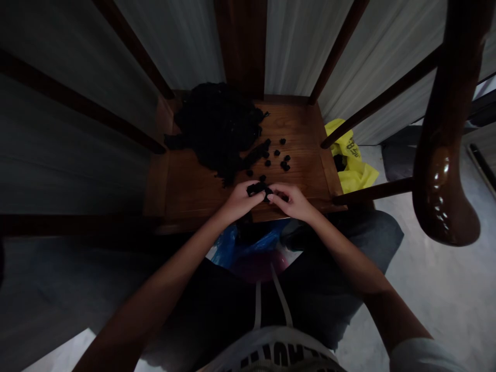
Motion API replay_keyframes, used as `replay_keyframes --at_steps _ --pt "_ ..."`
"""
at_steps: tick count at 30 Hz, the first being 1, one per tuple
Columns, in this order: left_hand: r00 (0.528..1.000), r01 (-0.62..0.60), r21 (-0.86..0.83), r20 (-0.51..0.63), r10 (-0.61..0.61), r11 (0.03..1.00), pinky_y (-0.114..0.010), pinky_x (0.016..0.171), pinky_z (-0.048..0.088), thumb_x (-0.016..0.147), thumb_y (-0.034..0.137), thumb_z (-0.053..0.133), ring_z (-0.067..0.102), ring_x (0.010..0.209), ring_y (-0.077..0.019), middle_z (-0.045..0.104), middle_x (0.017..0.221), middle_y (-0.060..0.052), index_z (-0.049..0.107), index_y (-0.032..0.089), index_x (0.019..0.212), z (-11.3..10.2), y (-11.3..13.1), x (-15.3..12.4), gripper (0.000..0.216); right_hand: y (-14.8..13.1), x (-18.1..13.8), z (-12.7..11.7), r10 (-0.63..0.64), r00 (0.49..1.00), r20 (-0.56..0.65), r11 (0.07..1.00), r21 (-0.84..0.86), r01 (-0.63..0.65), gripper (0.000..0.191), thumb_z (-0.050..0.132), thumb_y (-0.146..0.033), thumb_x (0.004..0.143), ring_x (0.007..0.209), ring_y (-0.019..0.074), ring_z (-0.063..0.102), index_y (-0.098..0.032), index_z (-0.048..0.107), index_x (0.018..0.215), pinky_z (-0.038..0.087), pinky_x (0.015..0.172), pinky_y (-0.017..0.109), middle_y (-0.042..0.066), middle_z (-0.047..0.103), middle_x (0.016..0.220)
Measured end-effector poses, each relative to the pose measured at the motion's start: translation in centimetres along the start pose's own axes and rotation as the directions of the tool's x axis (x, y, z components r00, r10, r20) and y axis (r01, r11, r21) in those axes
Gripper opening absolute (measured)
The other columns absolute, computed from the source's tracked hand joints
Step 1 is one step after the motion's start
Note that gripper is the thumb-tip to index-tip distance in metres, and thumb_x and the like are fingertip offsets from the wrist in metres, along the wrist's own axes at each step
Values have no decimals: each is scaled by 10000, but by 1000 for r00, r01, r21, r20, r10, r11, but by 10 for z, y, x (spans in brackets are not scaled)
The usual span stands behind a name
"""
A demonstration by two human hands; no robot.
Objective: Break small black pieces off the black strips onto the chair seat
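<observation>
Between both hands, over the front of a wooden chair seat point(194, 201), is a small dark black piece, which looks like soft cloth point(256, 189). My left hand point(241, 197) pinches its left side, thumb on top. At its right end, the thumb and fingers of my right hand point(290, 199) close on it, the two thumbs nearly meeting. Beyond my hands lies a large heap of black cloth-like material point(220, 126), with a strip trailing to the right. Several small black balls or knots point(277, 153) are scattered beside it. Dim light hides the material's detail.
Wooden spindles point(337, 51) and a curved armrest point(442, 186) surround the seat. A yellow plastic bag point(354, 173) stands on the right. Under the seat's front edge are a blue plastic bag point(228, 245) and a pinkish container point(259, 266), between my knees.
</observation>
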State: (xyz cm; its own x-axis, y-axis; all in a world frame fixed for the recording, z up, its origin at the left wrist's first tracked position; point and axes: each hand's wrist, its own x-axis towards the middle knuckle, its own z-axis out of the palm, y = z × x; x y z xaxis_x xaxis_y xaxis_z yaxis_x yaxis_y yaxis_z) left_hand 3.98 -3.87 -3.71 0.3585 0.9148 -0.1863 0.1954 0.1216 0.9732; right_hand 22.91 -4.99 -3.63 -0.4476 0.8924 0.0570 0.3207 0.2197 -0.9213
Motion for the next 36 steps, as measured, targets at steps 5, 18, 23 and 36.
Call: replay_keyframes --at_steps 5,18,23,36 --pt "996 -90 132 2 91 987 -204 560 322 768 270 559 442 621 -93 474 644 46 536 152 711 4 -8 2 133 0 -1 -3 -96 995 13 995 -39 96 210 522 -330 938 747 143 579 -162 645 909 449 667 258 36 604 807" --pt "979 -196 322 9 204 926 -235 639 374 830 197 490 527 692 -125 568 708 12 579 145 773 6 -6 1 118 2 1 2 50 997 59 981 186 -60 303 538 -464 911 674 120 569 -175 630 907 467 553 229 32 589 833" --pt "980 -192 266 11 197 944 -232 672 407 850 233 491 557 733 -132 619 777 7 604 148 826 2 -14 4 143 4 4 3 126 990 60 972 194 -135 304 528 -461 914 548 86 528 -165 593 932 448 490 212 1 569 741" --pt "979 -169 263 -63 192 950 -239 688 418 850 211 478 568 746 -137 647 805 -2 608 146 827 4 -14 4 147 -4 -4 4 -157 986 -57 784 -615 89 204 437 -338 964 755 163 545 -176 559 946 405 668 281 53 586 843"
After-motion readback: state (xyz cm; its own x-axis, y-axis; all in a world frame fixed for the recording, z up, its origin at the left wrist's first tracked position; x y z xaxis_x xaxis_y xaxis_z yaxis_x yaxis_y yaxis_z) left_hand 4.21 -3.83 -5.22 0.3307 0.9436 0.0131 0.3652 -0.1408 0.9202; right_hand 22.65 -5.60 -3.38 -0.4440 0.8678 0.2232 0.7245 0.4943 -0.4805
